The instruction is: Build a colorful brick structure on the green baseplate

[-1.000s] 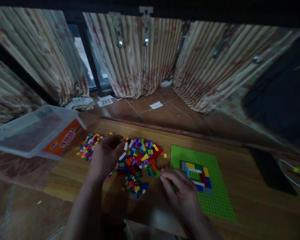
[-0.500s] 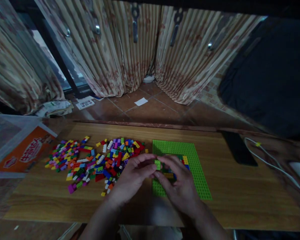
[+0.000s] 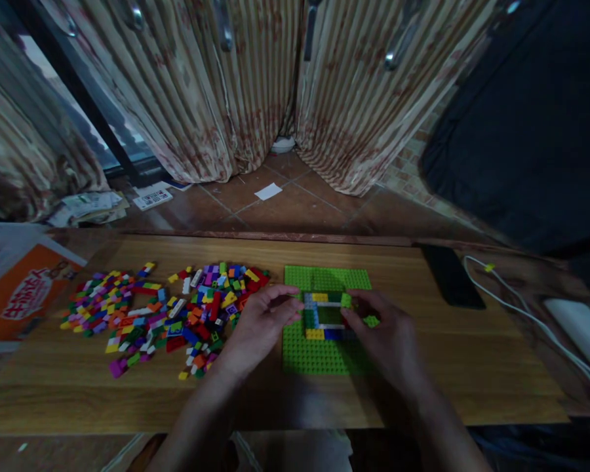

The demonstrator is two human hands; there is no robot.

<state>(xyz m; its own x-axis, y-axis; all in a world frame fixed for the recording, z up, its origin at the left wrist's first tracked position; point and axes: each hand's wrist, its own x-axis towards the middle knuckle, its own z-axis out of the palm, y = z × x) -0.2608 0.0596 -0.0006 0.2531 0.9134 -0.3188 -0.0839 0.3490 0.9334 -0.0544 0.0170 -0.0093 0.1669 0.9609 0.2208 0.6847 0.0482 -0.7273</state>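
Observation:
My right hand [image 3: 386,324] pinches a small lime-green brick [image 3: 346,300] between thumb and forefinger. It holds the brick at the back right corner of a rectangular frame of coloured bricks [image 3: 315,334]; whether brick and frame touch, I cannot tell. The frame, in yellow, blue, green, white and other colours, sits on a green baseplate [image 3: 309,360]. My right fingers cover part of its right side. At the frame's left edge, my left hand [image 3: 258,324] hovers with bent fingers slightly apart and nothing visible in them.
Loose bricks of many colours [image 3: 177,321] are spread over the left of the wooden table [image 3: 447,367]. Beyond them stands a clear box with an orange label [image 3: 29,288]. A black phone [image 3: 452,275] and a white cable [image 3: 526,311] lie on the right.
My hands have moved apart. The lime-green brick, earlier between both hands, is now in my right hand over the frame. The view has shifted slightly to the right.

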